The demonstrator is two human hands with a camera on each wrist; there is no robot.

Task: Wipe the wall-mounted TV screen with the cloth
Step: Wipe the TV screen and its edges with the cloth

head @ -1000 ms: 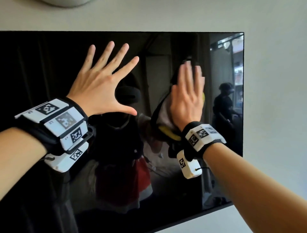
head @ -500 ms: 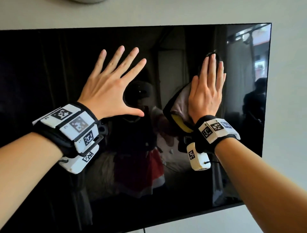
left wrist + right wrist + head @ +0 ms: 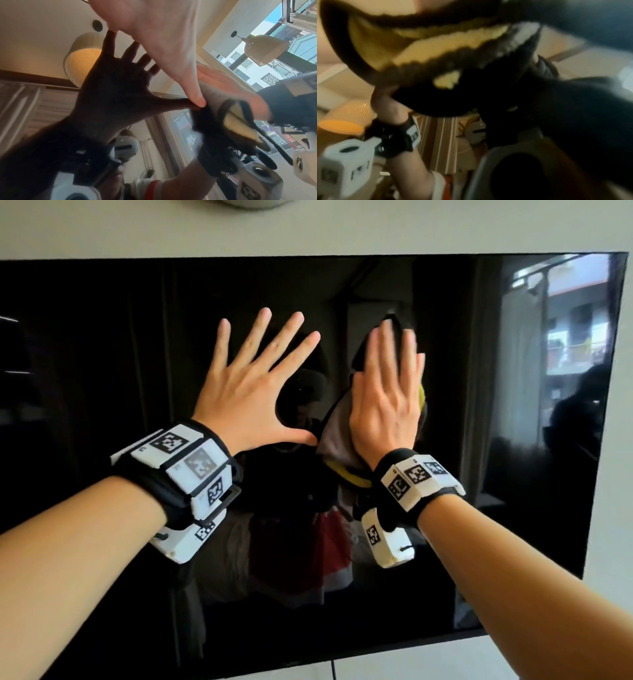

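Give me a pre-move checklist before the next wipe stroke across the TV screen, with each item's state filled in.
1. Cloth under the right hand: ok, flat palm presses it on.
2. Cloth against the TV screen: ok.
3. Left hand bracing, fingers spread on the glass: ok.
4. Leftward path clear: not ok, left thumb touches the cloth edge.
5. Rightward path clear: ok, bare glass.
6. Screen cleanliness: cannot tell, reflections hide smears.

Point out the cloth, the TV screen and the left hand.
cloth [image 3: 334,428], head view, grey fold left of the right palm.
TV screen [image 3: 102,364], head view, bare dark glass, upper left.
left hand [image 3: 245,392], head view, back of the hand.
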